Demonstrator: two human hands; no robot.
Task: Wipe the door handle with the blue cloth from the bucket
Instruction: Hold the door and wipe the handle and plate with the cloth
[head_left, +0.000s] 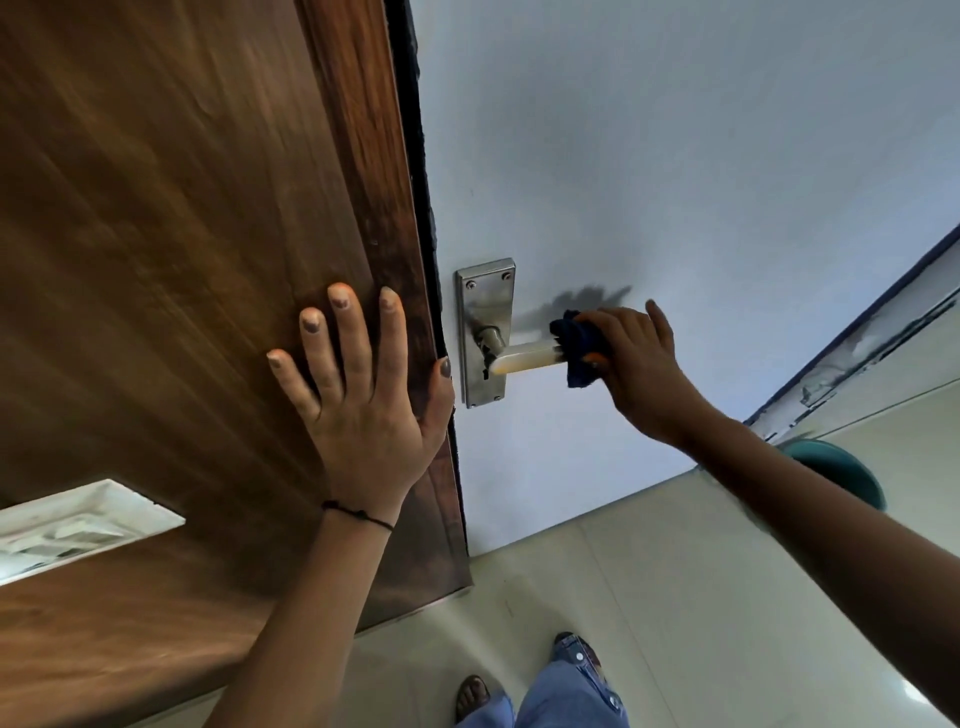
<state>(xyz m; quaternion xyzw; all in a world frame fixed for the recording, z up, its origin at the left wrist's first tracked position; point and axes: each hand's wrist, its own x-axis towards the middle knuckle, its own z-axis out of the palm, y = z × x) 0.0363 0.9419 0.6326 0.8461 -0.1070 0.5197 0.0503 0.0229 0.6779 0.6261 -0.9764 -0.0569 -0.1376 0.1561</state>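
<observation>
Your right hand (636, 364) is closed around the bunched dark blue cloth (579, 345), fingers curled over it and pressing it onto the free end of the pale, rounded metal lever handle (524, 358). The handle juts from a brushed steel backplate (485, 332) screwed to the white door (675, 156), close to the door's dark edge. Your left hand (363, 395) lies flat and open on the brown wooden panel (156, 234), holding nothing, thumb hooked at its edge; use it to steady yourself.

Only the tip of the lever is covered now, so most of its length looks unwiped. Wrap the cloth right round the bar and draw it toward the backplate, twisting to reach the underside. Press lightly so the lever does not dip. Work into the neck, where grime probably gathers. The teal bucket (841, 467) sits on the floor behind your right forearm.
</observation>
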